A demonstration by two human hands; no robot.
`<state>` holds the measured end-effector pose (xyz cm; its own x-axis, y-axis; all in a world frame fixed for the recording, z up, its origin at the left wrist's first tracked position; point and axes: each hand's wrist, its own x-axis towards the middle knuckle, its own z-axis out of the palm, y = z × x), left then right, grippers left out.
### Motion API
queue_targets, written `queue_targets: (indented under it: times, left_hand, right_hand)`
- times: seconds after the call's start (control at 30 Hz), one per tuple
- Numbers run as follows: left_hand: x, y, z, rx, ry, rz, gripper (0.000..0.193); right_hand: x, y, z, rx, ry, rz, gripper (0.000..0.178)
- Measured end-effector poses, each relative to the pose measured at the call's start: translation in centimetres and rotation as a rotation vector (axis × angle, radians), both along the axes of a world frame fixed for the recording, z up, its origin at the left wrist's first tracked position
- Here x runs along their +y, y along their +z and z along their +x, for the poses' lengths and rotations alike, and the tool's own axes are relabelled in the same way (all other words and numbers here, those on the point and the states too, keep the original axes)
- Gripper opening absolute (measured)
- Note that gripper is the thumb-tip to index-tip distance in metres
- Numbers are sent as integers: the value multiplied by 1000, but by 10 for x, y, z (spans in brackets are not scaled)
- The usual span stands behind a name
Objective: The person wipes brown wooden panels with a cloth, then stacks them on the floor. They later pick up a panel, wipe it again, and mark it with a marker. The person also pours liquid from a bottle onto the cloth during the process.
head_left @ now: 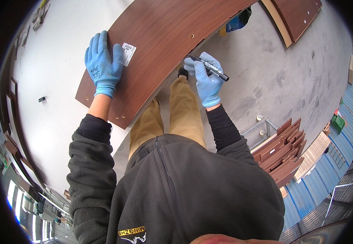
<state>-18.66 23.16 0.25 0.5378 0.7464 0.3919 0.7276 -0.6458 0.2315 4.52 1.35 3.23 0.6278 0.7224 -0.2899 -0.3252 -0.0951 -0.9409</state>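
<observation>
A long reddish-brown wood-grain panel (pixel 156 32) stretches in front of me, with small round holes near its edges. My left hand (pixel 103 63), in a light blue work glove, lies flat on the panel's left part with fingers stretched out. Beside its thumb a white label (pixel 128 53) sticks to the surface. In my right hand (pixel 207 77), gloved alike, is a black marker pen (pixel 212 68), gripped between thumb and fingers. One end of the marker points at the panel's near edge; whether it touches the panel I cannot tell.
More brown panels (pixel 298 16) stand at the far right. A stack of brown boards (pixel 280 148) sits near a metal frame with casters (pixel 262 125) on my right. Below the panel's far end is a blue object (pixel 237 22). A small black item (pixel 42 99) lies on the white surface at left.
</observation>
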Motion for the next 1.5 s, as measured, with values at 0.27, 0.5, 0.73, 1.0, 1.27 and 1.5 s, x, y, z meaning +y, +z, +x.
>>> queue_targets:
  times: [0.27,0.5,0.73,1.0,1.27,1.5]
  left_hand:
    - [0,3,2,-2,0,-15,59]
    - [0,1,0,-2,2,-5,59]
    - [0,1,-1,0,15,-33,59]
    - [1,0,0,-3,10,-26,60]
    - [1,0,1,-5,18,-56,60]
    - [1,-2,1,-4,12,-16,60]
  right_hand:
    - [-14,-1,-21,24,109,-29,19]
    - [-11,-2,-21,-7,80,-10,21]
    - [-6,2,-16,11,82,30,12]
    - [-11,3,-24,46,37,-29,12]
    - [-27,-5,-49,97,132,-5,28]
    - [-24,-2,-46,35,126,29,25]
